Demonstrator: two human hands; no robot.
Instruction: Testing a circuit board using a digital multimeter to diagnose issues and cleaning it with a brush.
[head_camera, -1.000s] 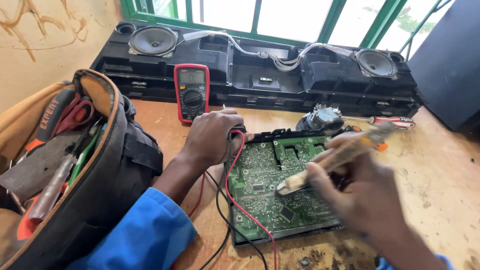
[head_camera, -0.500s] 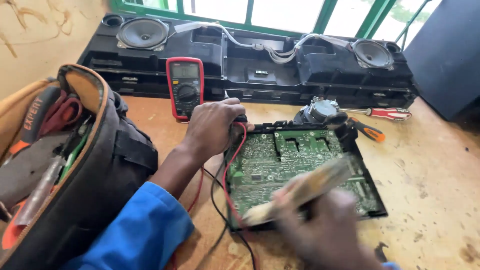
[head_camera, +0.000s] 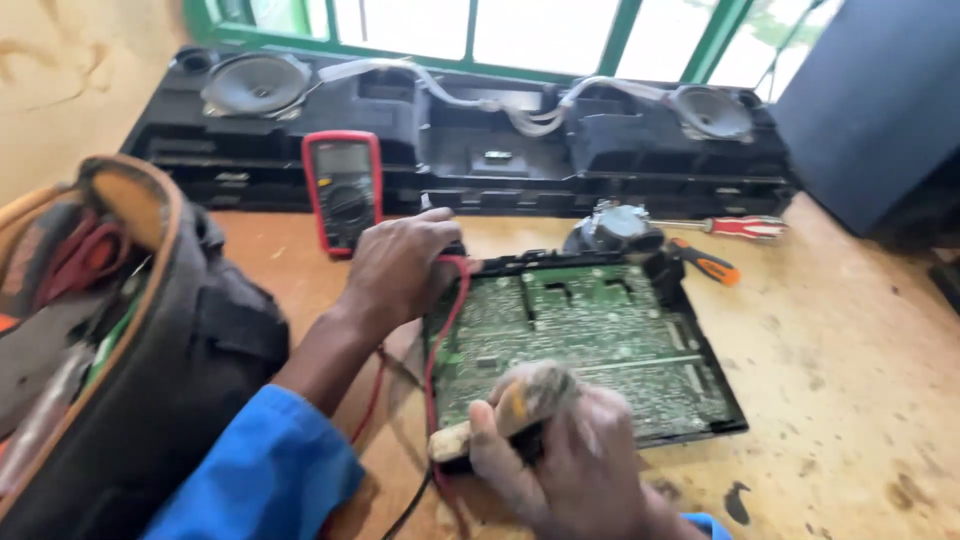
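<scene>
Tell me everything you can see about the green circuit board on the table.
The green circuit board lies flat on the wooden table, seated in a black frame, its solder side up: pale traces and joints, two small rectangular cutouts near the far edge. It sits skewed to the table edge. The left hand rests on its far left corner, where a red wire runs along its left edge. The right hand, blurred, holds a wooden-handled brush over its near edge.
</scene>
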